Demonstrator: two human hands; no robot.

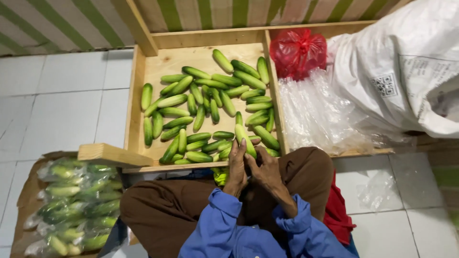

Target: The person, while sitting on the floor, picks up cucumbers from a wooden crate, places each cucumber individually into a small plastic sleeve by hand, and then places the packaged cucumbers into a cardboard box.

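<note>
I sit with brown trousers and blue sleeves at the front edge of a shallow wooden tray [135, 91]. Both hands meet over my lap at the tray's near rim. My left hand [237, 167] and my right hand [264, 171] together hold a light green cucumber [244, 135] that points up between the fingers. Something yellow-green [221, 176] shows just below my left hand; I cannot tell what it is. Several loose green cucumbers [205, 102] lie spread across the tray's floor.
A pile of clear plastic bags [318, 114] fills the tray's right compartment, with a red plastic bag [297, 50] behind it. A big white sack [406, 67] leans at the right. Bagged cucumbers [74, 205] lie on cardboard at lower left. White floor tiles surround.
</note>
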